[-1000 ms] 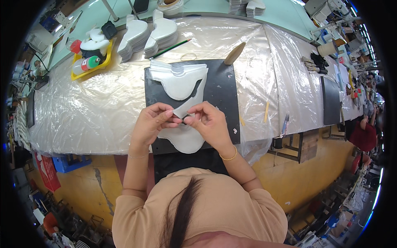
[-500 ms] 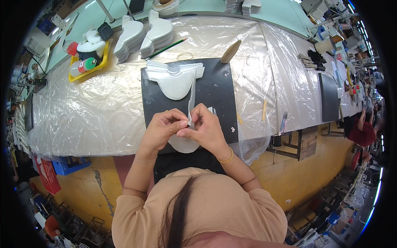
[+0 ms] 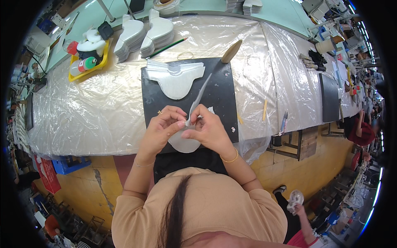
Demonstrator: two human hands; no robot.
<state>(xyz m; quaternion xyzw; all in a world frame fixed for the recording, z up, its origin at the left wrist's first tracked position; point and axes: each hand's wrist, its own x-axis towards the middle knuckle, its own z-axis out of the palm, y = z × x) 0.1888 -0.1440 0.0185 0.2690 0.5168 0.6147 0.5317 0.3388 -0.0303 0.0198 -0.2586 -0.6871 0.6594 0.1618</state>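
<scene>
In front of my chest, at the near edge of a black mat (image 3: 219, 103), both hands pinch a thin white cut-out piece (image 3: 185, 144). Its rounded end shows below my fingers, and a narrow white part (image 3: 200, 96) slants up and right above them. Whether that part is a separate layer I cannot make out. My left hand (image 3: 160, 129) is closed, thumb and forefinger together at the piece. My right hand (image 3: 210, 127) is closed on it from the other side. A fanned stack of similar white pieces (image 3: 175, 82) lies farther up the mat.
A pointed wooden tool (image 3: 231, 51) stands at the mat's far right corner. Beyond are white stacks (image 3: 157, 35), a green pencil (image 3: 167, 47) and a yellow tray (image 3: 89, 70) holding a bottle. Snips (image 3: 283, 122) lie right. Another person's hand (image 3: 298, 210) holds clear plastic, lower right.
The narrow white part has swung from nearly upright to leaning right, away from the stack. My hands have shifted slightly. Another person has come into view at the lower right.
</scene>
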